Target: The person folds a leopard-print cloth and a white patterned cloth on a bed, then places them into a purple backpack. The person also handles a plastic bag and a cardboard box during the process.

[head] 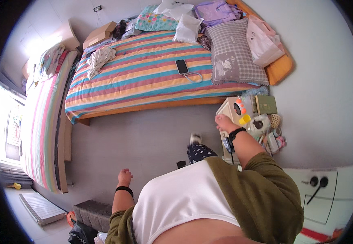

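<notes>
My left hand (125,177) hangs over the grey floor with loosely bent fingers and holds nothing. A black band circles that wrist. My right hand (224,122) is over the near edge of a cream bedside cabinet (224,107); nothing shows in its loosely curled fingers, and I cannot tell whether it touches the cabinet. On the right wrist is a black strap with a small device (227,144) and a cable. Closest to this hand on the cabinet top are a yellow cup (244,119) and a white object with orange parts (239,106).
Ahead is a bed with a striped cover (140,70), a phone (182,66) on its cable and a checked pillow (234,48). Another bed (44,128) stands left. My foot (195,139) is on the floor (127,140). A dark grey padded block (92,213) lies lower left.
</notes>
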